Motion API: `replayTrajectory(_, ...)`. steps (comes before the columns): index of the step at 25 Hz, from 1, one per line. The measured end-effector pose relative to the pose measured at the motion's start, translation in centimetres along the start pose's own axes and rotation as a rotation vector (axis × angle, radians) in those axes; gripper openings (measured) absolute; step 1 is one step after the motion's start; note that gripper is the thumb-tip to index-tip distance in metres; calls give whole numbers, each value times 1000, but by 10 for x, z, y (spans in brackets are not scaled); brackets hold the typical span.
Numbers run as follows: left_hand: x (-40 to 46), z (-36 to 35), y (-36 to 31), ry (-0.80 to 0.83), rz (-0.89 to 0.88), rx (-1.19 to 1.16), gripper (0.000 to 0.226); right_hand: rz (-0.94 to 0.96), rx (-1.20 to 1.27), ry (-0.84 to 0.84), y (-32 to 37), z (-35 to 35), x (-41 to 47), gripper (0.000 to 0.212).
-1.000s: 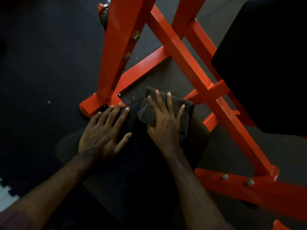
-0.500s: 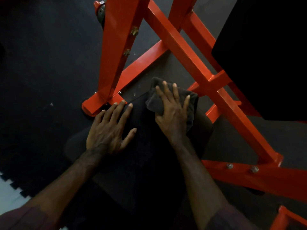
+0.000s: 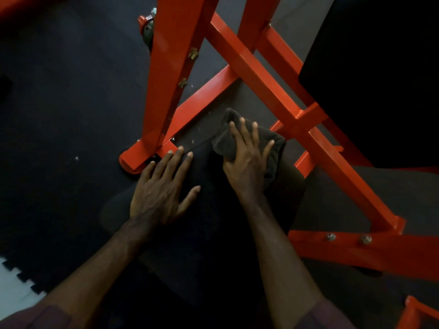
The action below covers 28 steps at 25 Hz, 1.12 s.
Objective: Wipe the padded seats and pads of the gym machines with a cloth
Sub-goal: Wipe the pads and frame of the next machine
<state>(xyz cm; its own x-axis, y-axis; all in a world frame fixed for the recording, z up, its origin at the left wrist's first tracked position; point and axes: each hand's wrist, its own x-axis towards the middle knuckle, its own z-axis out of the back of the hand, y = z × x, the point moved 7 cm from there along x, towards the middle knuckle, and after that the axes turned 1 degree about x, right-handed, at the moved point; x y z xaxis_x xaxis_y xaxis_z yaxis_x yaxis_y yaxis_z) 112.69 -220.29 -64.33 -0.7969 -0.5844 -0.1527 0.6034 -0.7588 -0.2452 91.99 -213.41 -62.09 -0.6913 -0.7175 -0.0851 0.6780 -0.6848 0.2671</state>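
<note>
Right hand [image 3: 247, 160] is flat on the dark cloth [image 3: 249, 143], fingers straight and spread, pressing it down onto the far end of the black padded seat [image 3: 213, 233] at centre frame. Left hand [image 3: 164, 188] lies just beside it, to the left, palm down on the same pad, fingers relaxed and splayed, holding nothing; it reads as a brace while the other hand works. The cloth is bunched and folded under the right palm, its far edge spilling past the fingertips toward the orange frame [image 3: 268, 91]. So we're mid-wipe on this seat, working its far end, and the near part of the pad runs down toward the bottom of the frame between the forearms. It's too dark to judge how much of it is already clean. Next move, by my reckoning, calls for dragging the cloth across or toward the near end with steady downward pressure, and for shifting the left hand off so the patch under it gets covered too. Beyond the hands, orange steel tubes cross from the upper centre to the lower right, bolts [image 3: 346, 238] showing on the bottom bar. A second black pad [image 3: 380, 79] fills the upper right, presumably waiting its turn. Dark rubber floor matting [image 3: 66, 103] spreads over the left.
</note>
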Motion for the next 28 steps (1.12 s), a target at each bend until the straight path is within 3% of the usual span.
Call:
replayTrajectory(2, -10, 2, 5, -22, 33, -12, 81, -50, 18, 3, 4, 2, -45, 94)
replayTrajectory(6, -63, 1, 26, -135, 214, 33, 75, 421, 18, 161, 68, -16, -55, 91)
replayTrajectory(7, -74, 1, 31, -154, 274, 24, 73, 450, 5, 168, 68, -14, -37, 91)
replayTrajectory(11, -83, 2, 33, -185, 359, 11, 70, 182, 44, 79, 22, 2, -40, 86)
replayTrajectory(14, -83, 1, 33, -196, 374, 6, 69, 323, 45, 167, 55, -10, -100, 87)
replayTrajectory(16, -83, 0, 33, -214, 371, 21, 68, 463, 58, 187, 79, -17, -83, 84)
replayTrajectory(18, -85, -1, 35, -243, 382, 18, 67, 431, 28, 139, 74, -14, -50, 80)
replayTrajectory(21, -86, -1, 34, -269, 399, -1, 66, 197, 63, 83, 36, -7, -71, 88)
replayTrajectory(24, -85, -2, 36, -255, 410, -5, 66, 320, 66, 181, 61, -15, -141, 88)
replayTrajectory(28, -87, -5, 37, -273, 397, -16, 66, 442, 32, 174, 81, -20, -75, 86)
